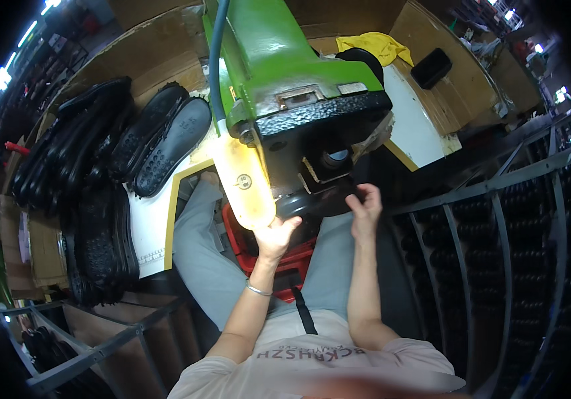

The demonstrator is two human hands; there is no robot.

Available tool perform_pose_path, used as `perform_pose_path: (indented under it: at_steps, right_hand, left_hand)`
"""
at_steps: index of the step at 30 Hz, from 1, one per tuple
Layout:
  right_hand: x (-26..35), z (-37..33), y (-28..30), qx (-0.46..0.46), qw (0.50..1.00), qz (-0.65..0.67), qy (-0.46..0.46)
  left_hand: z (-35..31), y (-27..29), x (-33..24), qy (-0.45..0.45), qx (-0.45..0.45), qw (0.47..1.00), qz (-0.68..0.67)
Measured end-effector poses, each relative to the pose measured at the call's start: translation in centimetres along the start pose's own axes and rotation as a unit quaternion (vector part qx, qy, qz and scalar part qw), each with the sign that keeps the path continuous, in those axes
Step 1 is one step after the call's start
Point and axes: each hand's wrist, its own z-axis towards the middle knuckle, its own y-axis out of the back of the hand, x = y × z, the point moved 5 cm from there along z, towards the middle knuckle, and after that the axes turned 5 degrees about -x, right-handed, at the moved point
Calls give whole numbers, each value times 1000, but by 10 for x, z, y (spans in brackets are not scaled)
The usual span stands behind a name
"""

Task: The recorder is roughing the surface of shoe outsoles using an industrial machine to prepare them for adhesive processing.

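A black shoe sole [318, 201] is held between my two hands beneath the black head of a green machine [279, 60]. My left hand [276, 238] grips the sole's left end; its thumb shows, while the other fingers are partly hidden under the lit lamp. At the right end, my right hand [366, 210] has its thumb and fingers closed on the edge. The bright yellowish lamp [242, 183] hangs just above my left hand. Part of the sole is dark and hard to make out against the machine.
Several black soles [172, 146] lie piled on the white table [155, 233] at left. A yellow cloth [377, 48] and a small black box [431, 68] are at the back right. A red plastic container [285, 276] sits between my legs. A metal rack [498, 239] of dark items stands right.
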Motion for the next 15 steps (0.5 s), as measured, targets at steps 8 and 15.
perform_pose_path:
  at_steps: [8, 15]
  right_hand:
    - [119, 17, 0, -14, 970, -174, 167]
    - [-34, 8, -16, 132, 978, 129, -97]
  left_hand:
    - [9, -6, -23, -48, 71, 996, 36]
    - [6, -20, -48, -66, 12, 994, 86]
